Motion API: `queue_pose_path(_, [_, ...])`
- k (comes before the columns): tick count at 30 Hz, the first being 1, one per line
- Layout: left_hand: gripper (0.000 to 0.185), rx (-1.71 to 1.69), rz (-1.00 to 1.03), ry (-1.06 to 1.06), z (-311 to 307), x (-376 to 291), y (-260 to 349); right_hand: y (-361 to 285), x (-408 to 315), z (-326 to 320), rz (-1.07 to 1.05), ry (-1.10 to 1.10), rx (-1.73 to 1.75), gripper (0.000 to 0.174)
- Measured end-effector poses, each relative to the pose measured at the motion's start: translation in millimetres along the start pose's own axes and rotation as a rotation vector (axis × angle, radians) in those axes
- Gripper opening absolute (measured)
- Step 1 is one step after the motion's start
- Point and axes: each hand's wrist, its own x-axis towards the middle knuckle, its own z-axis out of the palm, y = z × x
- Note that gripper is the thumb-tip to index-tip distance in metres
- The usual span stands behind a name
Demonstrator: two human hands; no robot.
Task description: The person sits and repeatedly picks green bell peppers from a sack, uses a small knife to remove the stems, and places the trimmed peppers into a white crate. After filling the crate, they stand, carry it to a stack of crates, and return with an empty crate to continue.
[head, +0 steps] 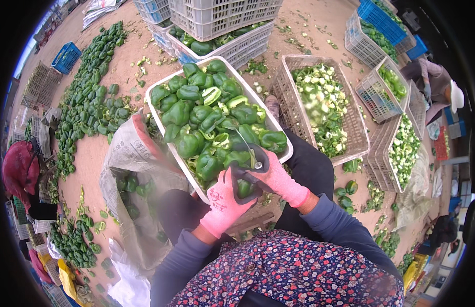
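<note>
My left hand [229,199], in a pink glove with a dark palm, is curled around a green bell pepper [244,188] just past my lap. Close beside it, my right hand [277,174], gloved alike, grips a small knife [253,158]. The thin blade points away from me over the heaped peppers. Before my hands stands a white plastic tray [158,122] piled with green bell peppers [201,115]. Some of them are cut open and show pale flesh. The pepper in my left hand is partly covered by the glove.
A crate [299,115] with pepper cores and scraps stands at my right leg. To my left, a woven sack [120,153] holds peppers, beyond it a long pepper heap [91,80]. Stacked crates [226,15] rise ahead. A person [433,84] bends at far right.
</note>
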Motion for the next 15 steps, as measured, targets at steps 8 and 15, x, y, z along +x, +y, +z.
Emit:
queue_pose_path(8, [0.068,-0.448,-0.036,-0.24,12.4,-40.0,41.1,32.2,-91.0,-30.9,0.251,-0.07,0.345,0.029])
queue_pose_path(15, [0.066,-0.484,-0.069,-0.355,13.3,-19.7,41.5,31.0,-98.8,-110.0,0.355,-0.004,0.737,0.036])
